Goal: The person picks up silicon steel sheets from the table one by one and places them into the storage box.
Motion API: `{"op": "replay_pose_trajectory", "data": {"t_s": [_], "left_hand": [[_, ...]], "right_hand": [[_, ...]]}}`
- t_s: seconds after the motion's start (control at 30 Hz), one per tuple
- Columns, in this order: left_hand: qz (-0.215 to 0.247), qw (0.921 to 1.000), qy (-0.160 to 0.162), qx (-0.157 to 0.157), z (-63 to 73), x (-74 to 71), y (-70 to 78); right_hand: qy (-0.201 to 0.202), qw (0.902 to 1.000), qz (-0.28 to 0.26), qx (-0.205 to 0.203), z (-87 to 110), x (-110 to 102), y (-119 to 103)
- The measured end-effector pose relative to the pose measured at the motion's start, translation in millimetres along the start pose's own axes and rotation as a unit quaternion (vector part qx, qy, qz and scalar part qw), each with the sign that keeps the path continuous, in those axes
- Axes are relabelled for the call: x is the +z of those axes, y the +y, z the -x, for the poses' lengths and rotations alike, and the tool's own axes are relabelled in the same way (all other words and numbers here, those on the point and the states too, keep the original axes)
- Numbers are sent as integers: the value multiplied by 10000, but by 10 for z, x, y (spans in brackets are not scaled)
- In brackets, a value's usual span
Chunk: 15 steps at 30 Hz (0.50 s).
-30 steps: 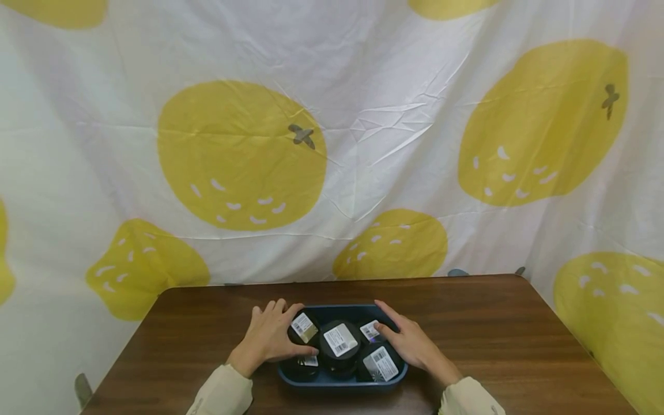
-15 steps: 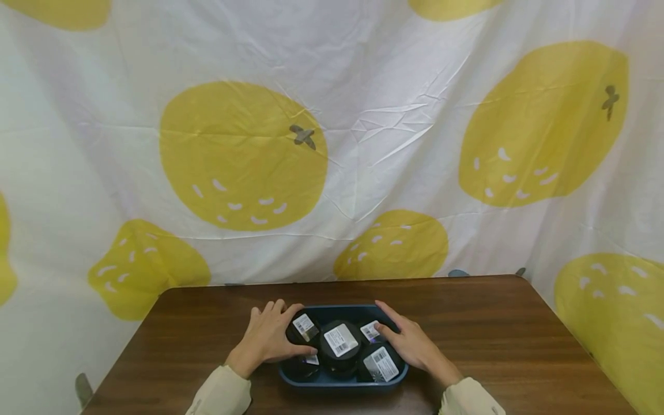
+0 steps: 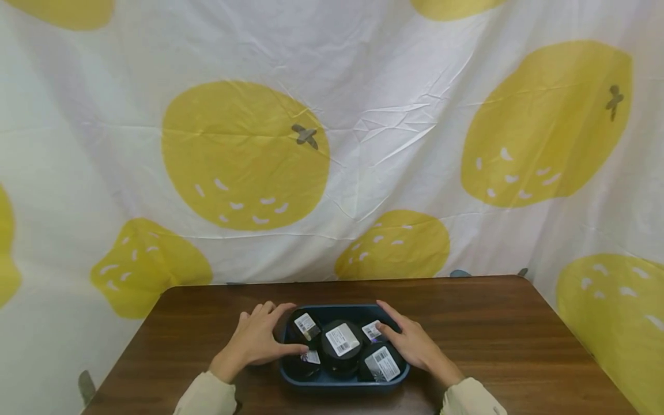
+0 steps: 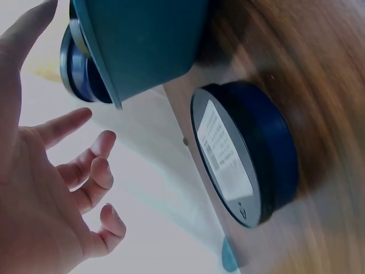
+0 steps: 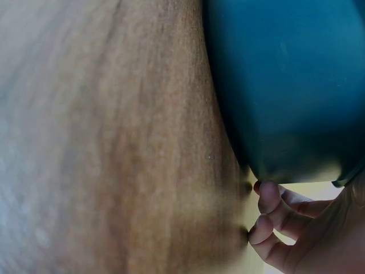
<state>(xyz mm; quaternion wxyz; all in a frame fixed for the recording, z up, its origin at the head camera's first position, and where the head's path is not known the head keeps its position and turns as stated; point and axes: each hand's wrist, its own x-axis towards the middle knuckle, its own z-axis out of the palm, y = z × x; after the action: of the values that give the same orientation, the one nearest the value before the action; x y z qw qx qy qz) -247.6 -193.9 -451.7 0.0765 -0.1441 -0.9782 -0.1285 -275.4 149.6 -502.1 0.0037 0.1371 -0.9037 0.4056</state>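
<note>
A blue tray [image 3: 342,385] sits on the near middle of a brown table [image 3: 493,334]. It holds several black jars [image 3: 340,340] with white barcode labels. My left hand [image 3: 256,340] lies flat on the wood just left of the tray, fingers spread, thumb tip by the tray's left wall. In the left wrist view that hand [image 4: 51,188] is spread and holds nothing. There a labelled jar [image 4: 251,154] appears to stand on the wood beside the tray [image 4: 148,40]. My right hand [image 3: 415,343] grips the tray's right rim, thumb on a jar label. Its fingers [image 5: 268,200] curl against the tray wall [image 5: 285,85].
A white cloth [image 3: 363,144] printed with big yellow fruit hangs behind the table and on both sides. The table's far edge runs just beyond the tray. Bare wood lies to the left and right of the tray.
My left hand has slid left off the tray and its jar onto the table. The right hand and the tray have stayed put.
</note>
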Motion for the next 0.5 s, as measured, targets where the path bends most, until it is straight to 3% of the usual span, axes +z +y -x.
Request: {"op": "replay_pose_trajectory", "data": {"t_s": [0.5], "left_hand": [[511, 9982, -93, -305, 242, -74, -309]], "right_hand": [[-33, 10000, -20, 16, -12, 11, 18]]}}
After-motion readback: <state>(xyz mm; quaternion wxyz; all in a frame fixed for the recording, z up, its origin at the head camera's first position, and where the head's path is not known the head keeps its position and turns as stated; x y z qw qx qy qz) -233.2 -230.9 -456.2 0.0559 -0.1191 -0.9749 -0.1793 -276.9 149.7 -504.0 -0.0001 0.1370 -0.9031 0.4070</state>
